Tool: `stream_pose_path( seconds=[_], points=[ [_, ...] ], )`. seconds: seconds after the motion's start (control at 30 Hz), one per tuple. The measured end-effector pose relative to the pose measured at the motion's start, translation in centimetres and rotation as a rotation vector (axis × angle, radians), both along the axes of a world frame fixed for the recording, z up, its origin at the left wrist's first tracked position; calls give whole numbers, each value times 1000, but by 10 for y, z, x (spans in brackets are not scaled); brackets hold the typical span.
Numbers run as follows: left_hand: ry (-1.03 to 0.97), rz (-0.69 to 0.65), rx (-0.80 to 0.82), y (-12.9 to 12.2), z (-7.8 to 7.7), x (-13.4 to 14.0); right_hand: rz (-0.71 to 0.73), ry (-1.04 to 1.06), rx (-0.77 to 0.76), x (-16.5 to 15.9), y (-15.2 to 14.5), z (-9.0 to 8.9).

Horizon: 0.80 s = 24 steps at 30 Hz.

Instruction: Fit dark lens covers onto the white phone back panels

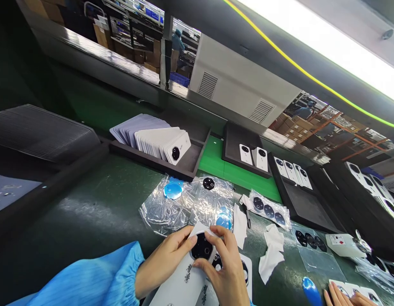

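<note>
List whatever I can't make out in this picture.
In the head view:
White panel: lower end cut off by the bottom edge.
Left hand: some fingers hidden behind that panel.
Neighbouring panels: partly covered by the right hand.
Bottle label: print too small to read.
Distant worker: too small for detail.

The bench [88,216] leaves room leftward — plastic bags [165,212], then a tray [149,162], block ahead.

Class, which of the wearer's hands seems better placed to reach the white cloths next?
Probably the right hand, which is nearer the white cloths; the left hand is across the white panel, farther away.
</note>
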State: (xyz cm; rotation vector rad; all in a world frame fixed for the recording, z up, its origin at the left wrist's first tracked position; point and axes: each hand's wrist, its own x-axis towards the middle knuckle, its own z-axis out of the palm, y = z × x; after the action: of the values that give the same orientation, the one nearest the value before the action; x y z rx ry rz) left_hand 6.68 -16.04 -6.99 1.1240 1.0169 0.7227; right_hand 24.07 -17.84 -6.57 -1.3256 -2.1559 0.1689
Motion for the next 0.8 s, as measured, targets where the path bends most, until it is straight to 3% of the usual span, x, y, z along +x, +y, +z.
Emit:
stream_pose_path(
  seconds=[0.57, 0.7, 0.8],
  points=[
    [47, -71, 37, 7, -17, -3, 30, 116, -72, 2, 5, -8],
    [21, -78, 27, 10, -12, -2, -6, 260, -282, 10, 1, -10],
    [-21, -66, 13, 10, -9, -2, -155, 509, -519, 14, -4, -14]
  ],
)
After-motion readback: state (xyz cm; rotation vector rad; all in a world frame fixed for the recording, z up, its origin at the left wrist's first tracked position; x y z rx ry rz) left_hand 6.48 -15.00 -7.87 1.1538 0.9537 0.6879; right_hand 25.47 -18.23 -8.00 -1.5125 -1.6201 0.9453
